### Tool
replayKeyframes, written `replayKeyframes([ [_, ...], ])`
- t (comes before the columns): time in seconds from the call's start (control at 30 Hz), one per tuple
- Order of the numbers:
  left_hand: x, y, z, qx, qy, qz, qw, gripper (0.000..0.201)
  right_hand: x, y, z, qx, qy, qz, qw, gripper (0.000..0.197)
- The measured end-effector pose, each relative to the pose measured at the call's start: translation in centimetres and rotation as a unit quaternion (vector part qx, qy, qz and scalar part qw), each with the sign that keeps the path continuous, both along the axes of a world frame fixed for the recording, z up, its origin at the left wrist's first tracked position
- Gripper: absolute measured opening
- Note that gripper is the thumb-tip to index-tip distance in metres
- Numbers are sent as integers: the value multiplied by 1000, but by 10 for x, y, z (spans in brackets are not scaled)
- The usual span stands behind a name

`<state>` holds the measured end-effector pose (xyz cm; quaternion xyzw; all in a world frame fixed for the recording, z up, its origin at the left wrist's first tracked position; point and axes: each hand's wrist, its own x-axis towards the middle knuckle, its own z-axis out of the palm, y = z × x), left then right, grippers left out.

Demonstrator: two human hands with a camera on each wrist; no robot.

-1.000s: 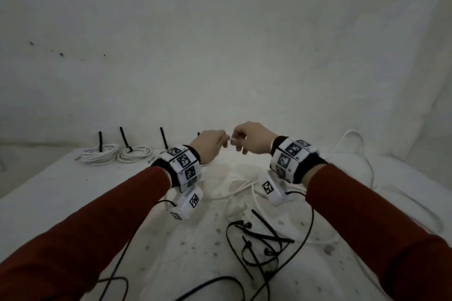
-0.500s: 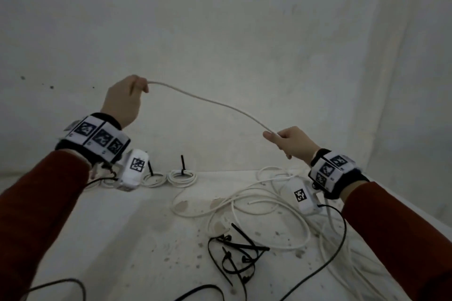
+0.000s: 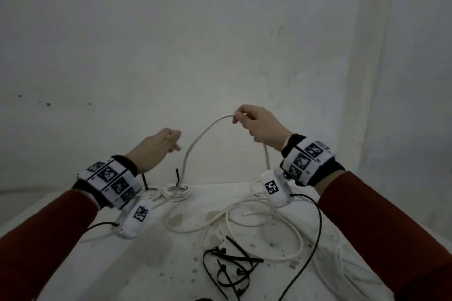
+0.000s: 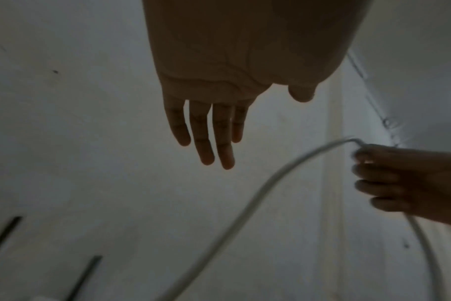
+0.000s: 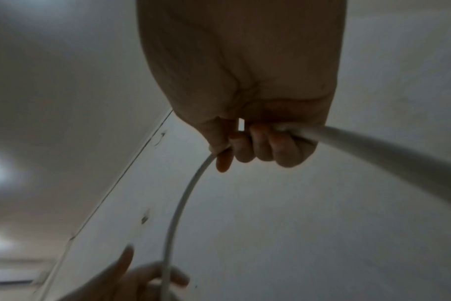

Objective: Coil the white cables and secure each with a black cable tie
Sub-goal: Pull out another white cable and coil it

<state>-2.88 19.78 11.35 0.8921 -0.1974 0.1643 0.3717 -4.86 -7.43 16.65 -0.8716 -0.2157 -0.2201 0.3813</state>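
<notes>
Gripping the white cable, the right hand has its fingers curled round it, thumb & index pinching where the cable leaves twd the left. From that pinch the cable arcs down-left, below the left fingertips, to the table; a 2nd strand drops from under the right palm past the wrist cam. Left hand held out empty, fingers straight & close together, thumb apart, not touching the cable, which passes just to the right of & below those fingertips. Under both hands, loose white cable loops sprawl on the table. Nearer the body than the fingers lies a bunch of black cable ties. Beyond-below the left fingers sits a coiled bundle w/ a black tie end sticking up.
</notes>
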Motion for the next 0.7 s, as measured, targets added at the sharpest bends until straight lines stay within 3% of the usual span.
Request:
replayKeyframes([
  [0.17, -19, -38, 30, -42, -17, -96, 994, 31, 0, 47, 4, -37, -59, 24, 997, 23],
  [0.27, -17, -36, 42, 4, -89, -16, 996, 30, 3, 56, 7, 25, -59, 34, 997, 20],
  [0.33, -13, -24, 50, 49, -161, 65, 984, 29, 4, 53, 5, 81, 6, 62, 995, 19],
  [0.4, -8, -5, 57, 23, -183, 125, 975, 22, 3, 43, -1, 85, 60, 84, 991, 21],
  [0.53, 4, 37, 59, 7, -202, 205, 958, 26, 0, 11, -17, -31, 34, 80, 996, 30],
  [0.63, 15, 62, 51, 16, -192, 249, 949, 28, 0, -12, -29, -172, -21, 15, 985, 35],
  [0.7, 22, 74, 44, 21, -185, 263, 947, 29, -2, -24, -35, -194, -15, -9, 981, 37],
])
